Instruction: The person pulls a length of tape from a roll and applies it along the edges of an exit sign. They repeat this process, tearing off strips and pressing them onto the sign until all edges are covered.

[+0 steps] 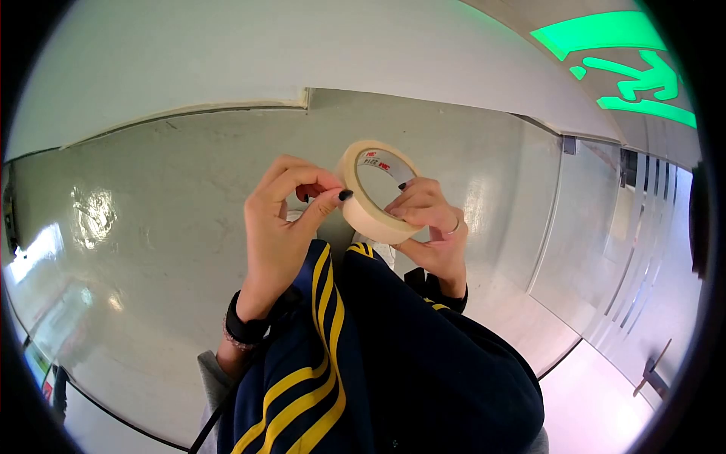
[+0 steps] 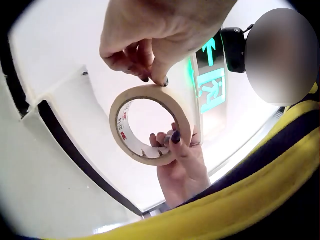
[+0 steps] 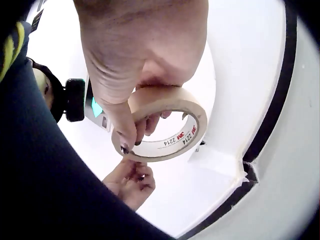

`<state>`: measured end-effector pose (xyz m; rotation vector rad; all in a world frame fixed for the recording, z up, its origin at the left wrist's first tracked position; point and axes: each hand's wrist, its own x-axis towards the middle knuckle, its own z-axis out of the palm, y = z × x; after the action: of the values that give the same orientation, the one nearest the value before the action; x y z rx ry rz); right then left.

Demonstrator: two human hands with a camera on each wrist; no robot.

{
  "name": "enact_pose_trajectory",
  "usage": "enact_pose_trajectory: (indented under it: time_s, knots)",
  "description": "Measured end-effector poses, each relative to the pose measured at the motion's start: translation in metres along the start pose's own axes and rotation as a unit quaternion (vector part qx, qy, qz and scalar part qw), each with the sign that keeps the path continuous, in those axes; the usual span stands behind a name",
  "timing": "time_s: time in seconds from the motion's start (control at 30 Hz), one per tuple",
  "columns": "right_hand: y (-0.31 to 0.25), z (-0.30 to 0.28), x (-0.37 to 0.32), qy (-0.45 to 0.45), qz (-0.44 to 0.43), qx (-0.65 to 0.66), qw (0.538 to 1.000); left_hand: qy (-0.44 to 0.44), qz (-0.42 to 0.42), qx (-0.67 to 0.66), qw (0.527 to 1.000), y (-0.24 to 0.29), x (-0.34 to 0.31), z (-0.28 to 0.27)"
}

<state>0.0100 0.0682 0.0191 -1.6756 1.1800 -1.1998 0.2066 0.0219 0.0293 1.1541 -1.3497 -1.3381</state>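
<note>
Tape roll (image 1: 361, 215) gripped in right hand (image 1: 437, 227), fingers inside hole; left hand (image 1: 272, 210) opposite, thumb and forefinger pinching at roll's outer face.

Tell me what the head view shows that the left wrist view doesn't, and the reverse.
Only the head view: the beaded bracelet and grey sleeve.
Only the left wrist view: the black device at upper right.
Both: the left hand pinching at the edge of the tape roll, the right hand gripping it, and the green exit sign.
</note>
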Motion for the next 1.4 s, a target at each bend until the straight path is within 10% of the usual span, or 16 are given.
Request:
enact_pose_trajectory:
  time_s: [0.27,0.43,0.97,1.17,1.23,1.4]
  knots:
    - [0.004,0.002,-0.003,0.016,0.029,-0.074,0.997,-0.059,-0.028,-0.040,0.997,-0.001,-0.002,-0.001]
    - [0.009,-0.005,-0.007,0.048,0.052,-0.073,0.995,-0.096,-0.120,-0.300,0.942,0.002,-0.004,-0.002]
    - [0.007,0.000,-0.003,0.045,0.016,-0.054,0.997,-0.070,-0.118,-0.284,0.949,-0.002,-0.002,-0.003]
    - [0.002,0.001,0.001,0.040,-0.027,-0.066,0.997,-0.023,0.001,-0.021,1.000,-0.006,0.001,-0.007]
    - [0.001,0.003,0.004,0.039,-0.039,-0.067,0.996,-0.055,-0.115,-0.401,0.907,-0.004,-0.001,-0.008]
    - [0.002,0.008,0.003,0.049,-0.040,-0.062,0.996,-0.101,-0.165,-0.490,0.850,0.004,0.003,-0.010]
